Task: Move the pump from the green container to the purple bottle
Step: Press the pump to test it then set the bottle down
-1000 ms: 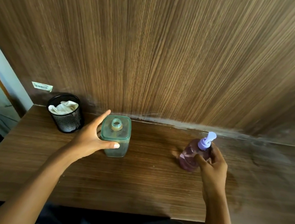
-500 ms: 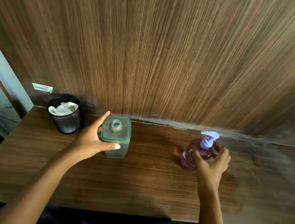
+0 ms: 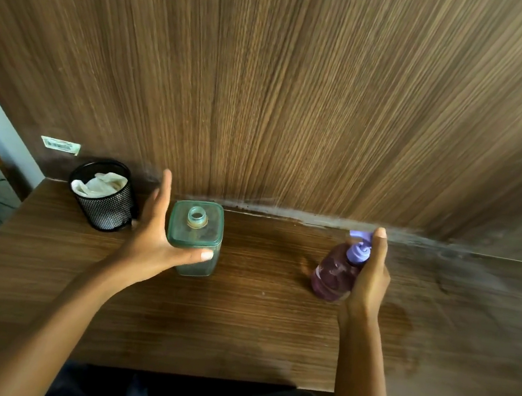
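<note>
The tabletop (image 3: 237,326) is slick. My left hand (image 3: 152,243) only cups the green container (image 3: 194,239), grip spread, neck open. My right hand (image 3: 370,277) pinches the pump (image 3: 358,251) sitting on the purple bottle (image 3: 332,275); a crooked twist could tip it.

Wooden table (image 3: 237,326) against a wood-grain wall (image 3: 299,87). Left hand (image 3: 155,244), fingers spread, cups the left side of the green container (image 3: 194,239), whose neck stands uncapped; the thumb lies across its front. Right hand (image 3: 370,277) wraps the purple bottle (image 3: 332,275) from the right, beside the pump (image 3: 358,247) seated on top. Black mesh cup (image 3: 104,201) holding white cloth (image 3: 100,183) stands far left.
</note>
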Tool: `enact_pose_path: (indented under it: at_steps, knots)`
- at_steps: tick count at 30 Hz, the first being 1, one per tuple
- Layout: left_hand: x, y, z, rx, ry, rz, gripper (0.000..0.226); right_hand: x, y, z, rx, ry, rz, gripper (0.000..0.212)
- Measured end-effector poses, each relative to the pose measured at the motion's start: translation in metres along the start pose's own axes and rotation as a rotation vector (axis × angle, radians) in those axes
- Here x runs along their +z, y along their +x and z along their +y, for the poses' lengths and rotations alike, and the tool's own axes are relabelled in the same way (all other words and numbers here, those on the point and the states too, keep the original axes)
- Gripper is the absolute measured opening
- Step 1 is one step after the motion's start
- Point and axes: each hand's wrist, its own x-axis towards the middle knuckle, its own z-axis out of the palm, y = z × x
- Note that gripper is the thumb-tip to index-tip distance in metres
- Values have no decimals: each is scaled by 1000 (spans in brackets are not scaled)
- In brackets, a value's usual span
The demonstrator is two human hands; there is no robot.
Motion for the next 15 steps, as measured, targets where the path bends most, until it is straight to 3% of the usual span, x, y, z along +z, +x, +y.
enact_pose_path:
  at_steps: [3,5,7,10,12,15]
  knots:
    - [11,-12,41,418,-37,395,77,-1,2,3,12,45,-19,44]
    - [40,-23,57,602,-60,485,38,-1,3,4,-3,33,6,44]
    - [82,-39,60,523,-67,231,33,0,5,6,-19,-15,44,43]
    - [147,-58,43,281,42,-295,63,0,8,8,-15,-40,61,43]
    - [177,-59,37,264,176,-439,82,0,8,9,-17,-87,66,43]
    - [197,-57,46,273,103,-447,84,-2,11,12,-29,-89,69,42]
